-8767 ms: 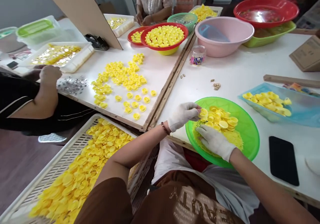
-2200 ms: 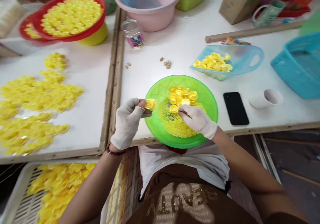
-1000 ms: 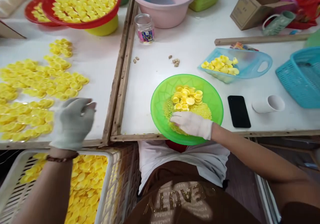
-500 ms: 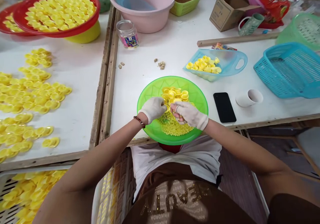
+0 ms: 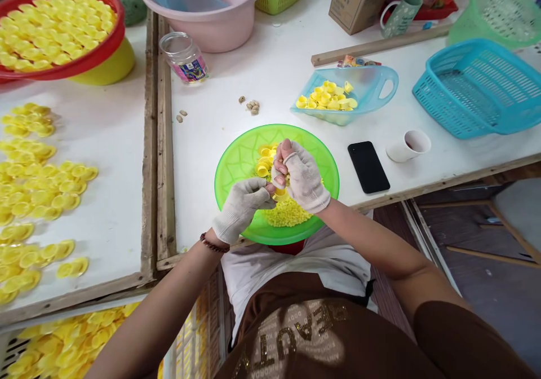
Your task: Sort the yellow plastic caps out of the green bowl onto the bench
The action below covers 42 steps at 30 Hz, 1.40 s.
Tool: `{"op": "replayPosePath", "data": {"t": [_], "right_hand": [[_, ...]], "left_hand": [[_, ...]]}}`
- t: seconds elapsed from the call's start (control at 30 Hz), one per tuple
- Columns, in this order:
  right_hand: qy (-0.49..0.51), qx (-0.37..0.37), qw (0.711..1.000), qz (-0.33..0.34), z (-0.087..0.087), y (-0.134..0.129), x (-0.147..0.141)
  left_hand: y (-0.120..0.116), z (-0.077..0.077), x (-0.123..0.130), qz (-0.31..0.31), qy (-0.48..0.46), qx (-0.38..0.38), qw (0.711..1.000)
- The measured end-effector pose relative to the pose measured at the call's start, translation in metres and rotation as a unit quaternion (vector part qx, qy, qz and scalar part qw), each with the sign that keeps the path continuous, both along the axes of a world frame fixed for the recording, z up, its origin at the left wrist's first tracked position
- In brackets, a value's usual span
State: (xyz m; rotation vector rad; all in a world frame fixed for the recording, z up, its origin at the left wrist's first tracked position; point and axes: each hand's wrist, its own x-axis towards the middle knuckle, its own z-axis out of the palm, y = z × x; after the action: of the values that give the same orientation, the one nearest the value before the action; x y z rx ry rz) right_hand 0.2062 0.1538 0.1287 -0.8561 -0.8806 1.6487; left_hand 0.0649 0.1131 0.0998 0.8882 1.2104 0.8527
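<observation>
Both my hands wear white gloves with bare fingertips and meet over a green plastic basin (image 5: 228, 159). My left hand (image 5: 245, 203) pinches a small yellow plastic cup (image 5: 280, 194) at its fingertips. Just above it, my right hand (image 5: 299, 173) is curled closed, thumb up; what its fingers hold is hidden. More yellow cups (image 5: 264, 162) sit in the back of the basin, partly covered by my right hand. Tiny yellow pieces (image 5: 287, 214) form a pile at the basin's front.
A blue scoop (image 5: 367, 88) with yellow cups lies behind. To the right are a black phone (image 5: 368, 167), a paper cup (image 5: 408, 146) and a blue basket (image 5: 465, 97). A clear jar (image 5: 183, 57) stands back left. Yellow cups (image 5: 46, 181) cover the left table, beyond a wooden edge (image 5: 165, 142).
My right hand has turned upward, with its thumb now on top. My left hand has moved a little lower beneath it. The whole view has shifted slightly.
</observation>
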Motion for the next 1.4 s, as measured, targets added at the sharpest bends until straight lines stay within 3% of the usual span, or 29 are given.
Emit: {"op": "replayPosePath", "data": {"t": [0.37,0.6,0.77,0.83,0.93,1.0,1.07,1.17,1.27,1.33,1.4], "right_hand": [[0.006,-0.033,0.999,-0.008,-0.001,0.005,0.003],[0.023,-0.050,0.998,-0.007,-0.002,0.005,0.026],[-0.058,-0.014,0.998,0.011,-0.007,-0.004,0.037],[-0.138,0.050,0.988,0.042,-0.009,-0.008,0.037],[-0.274,0.168,0.944,0.072,-0.011,-0.011,0.038],[-0.321,0.205,0.921,0.080,-0.013,-0.012,0.040],[-0.329,0.197,0.920,0.079,-0.014,-0.011,0.043],[-0.295,0.140,0.943,0.069,-0.014,-0.009,0.049],[-0.270,0.090,0.956,0.072,-0.012,-0.009,0.056],[-0.313,0.111,0.939,0.088,-0.012,-0.011,0.058],[-0.399,0.181,0.887,0.144,-0.015,-0.015,0.059]], "left_hand": [[0.000,-0.002,0.000,0.003,-0.021,-0.016,1.000],[0.001,0.002,-0.001,0.013,-0.060,-0.057,0.996],[0.000,0.002,0.002,-0.003,0.015,-0.003,1.000],[-0.001,0.002,0.003,0.007,0.020,0.006,1.000],[-0.001,0.003,0.002,0.024,0.013,0.008,1.000],[-0.001,0.003,0.001,0.020,0.011,0.010,1.000],[0.000,0.001,0.001,0.019,0.006,0.012,1.000],[-0.001,-0.002,0.003,0.023,-0.005,0.015,1.000],[-0.004,0.004,0.000,0.038,-0.020,0.024,0.999],[-0.008,0.015,-0.008,0.058,-0.011,0.044,0.997],[-0.012,0.028,-0.026,0.090,0.021,0.077,0.993]]}}
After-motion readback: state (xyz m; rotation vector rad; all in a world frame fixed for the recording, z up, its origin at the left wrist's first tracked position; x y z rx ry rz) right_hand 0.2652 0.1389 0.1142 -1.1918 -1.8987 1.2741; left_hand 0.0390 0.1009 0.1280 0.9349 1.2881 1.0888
